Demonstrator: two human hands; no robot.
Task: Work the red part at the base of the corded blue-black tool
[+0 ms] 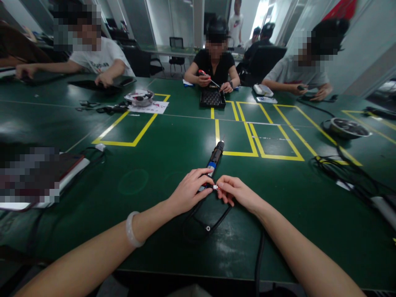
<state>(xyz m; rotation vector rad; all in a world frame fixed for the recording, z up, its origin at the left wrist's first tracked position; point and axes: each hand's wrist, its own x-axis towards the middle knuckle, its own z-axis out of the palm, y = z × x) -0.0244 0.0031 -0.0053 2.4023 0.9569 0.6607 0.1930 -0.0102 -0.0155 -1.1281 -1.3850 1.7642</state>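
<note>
On the green table lies a black electric screwdriver [215, 156] with a blue band, its bit pointing away from me. My left hand [193, 187] wraps over its rear end, fingers bent, thumb towards the right hand. My right hand [232, 191] is closed in a pinch on a small red and silver-white piece [215, 187] between the two hands. The fingers partly hide that piece and the screwdriver's rear, so I cannot tell whether they are joined. Below the hands a black cable [219, 220] loops on the table, with a small white ring [208, 228] beside it.
Yellow tape rectangles [241, 154] mark the table. Tangled black cables [331, 167] lie at right, near a round metal dish [349, 127]. Another dish [139, 98] stands on paper at left. Across the table a person uses a red screwdriver [204, 74] over a black tray [213, 98].
</note>
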